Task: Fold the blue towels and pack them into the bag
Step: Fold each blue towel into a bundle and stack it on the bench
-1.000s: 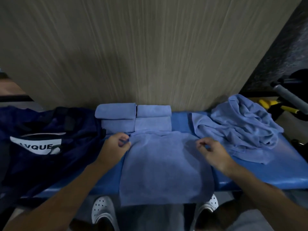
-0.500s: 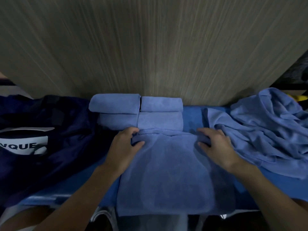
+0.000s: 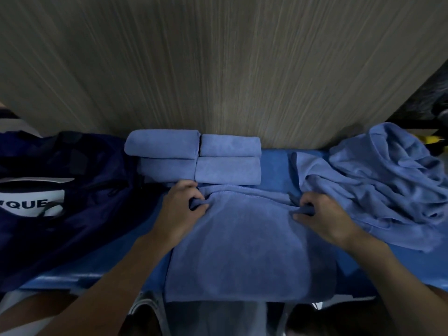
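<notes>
The far corners of the blue towel (image 3: 242,243) spread on the bench (image 3: 275,170) are pinched in the curled fingers of the left hand (image 3: 180,208) and right hand (image 3: 323,215), so a fold is judged in hand, for which both corners must be drawn evenly toward the near edge, the bag (image 3: 72,229) lying at left.

Wood-grain wall panel (image 3: 218,69) behind blue bench (image 3: 274,166); yellow object (image 3: 432,139) far right.

Head-worn camera looks down, close over the bench (image 3: 275,166), facing the wall (image 3: 218,69).
</notes>
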`<state>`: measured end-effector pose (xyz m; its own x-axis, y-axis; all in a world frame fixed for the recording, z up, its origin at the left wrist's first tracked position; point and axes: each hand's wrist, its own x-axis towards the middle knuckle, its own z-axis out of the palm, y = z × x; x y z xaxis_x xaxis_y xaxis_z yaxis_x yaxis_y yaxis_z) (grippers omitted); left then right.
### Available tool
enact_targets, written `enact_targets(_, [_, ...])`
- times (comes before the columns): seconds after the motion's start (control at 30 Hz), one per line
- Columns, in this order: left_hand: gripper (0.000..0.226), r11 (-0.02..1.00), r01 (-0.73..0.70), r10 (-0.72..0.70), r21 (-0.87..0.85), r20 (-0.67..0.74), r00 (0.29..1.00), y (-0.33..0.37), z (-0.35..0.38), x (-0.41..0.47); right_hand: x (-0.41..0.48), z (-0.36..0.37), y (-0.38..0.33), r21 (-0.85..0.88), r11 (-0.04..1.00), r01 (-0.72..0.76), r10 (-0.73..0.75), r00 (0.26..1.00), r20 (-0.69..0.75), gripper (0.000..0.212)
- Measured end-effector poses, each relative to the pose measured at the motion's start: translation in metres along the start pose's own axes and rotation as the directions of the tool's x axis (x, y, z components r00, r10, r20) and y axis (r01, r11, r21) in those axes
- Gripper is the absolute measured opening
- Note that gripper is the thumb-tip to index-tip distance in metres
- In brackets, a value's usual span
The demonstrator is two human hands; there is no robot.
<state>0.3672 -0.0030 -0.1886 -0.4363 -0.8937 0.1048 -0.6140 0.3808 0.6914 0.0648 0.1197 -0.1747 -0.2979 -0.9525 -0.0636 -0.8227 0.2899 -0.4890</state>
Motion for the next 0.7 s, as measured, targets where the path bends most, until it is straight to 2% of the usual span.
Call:
enact_targets(0.27, [0.012, 0.995, -0.1, 0.1, -0.018, 0.052, 0.994, 0.005, 0.003, -0.001, -0.02, -0.015, 0.003, 0.13, 0.991, -0.023, 0.025, 1.0, -0.015, 0.026])
enact_targets(0.47, [0.011, 0.991, -0.131, 0.132, -0.032, 0.024, 0.991, 0.006, 0.006, 0.003, -0.029, -0.022, 0.024, 0.151, 0.983, -0.101, 0.099, 0.995, 0.019, 0.036])
enact_targets(0.6, [0.017, 0.993, -0.079, 0.08, -0.083, 0.004, 0.997, 0.007, 0.004, 0.005, -0.033, -0.023, 0.026, 0.164, 0.982, -0.094, 0.089, 0.995, 0.035, 0.039])
enact_targets(0.7, [0.015, 0.995, -0.03, 0.032, -0.098, 0.026, 0.999, 0.011, 0.001, 0.007, -0.034, -0.027, 0.023, 0.192, 0.979, -0.067, 0.075, 0.996, -0.037, 0.022])
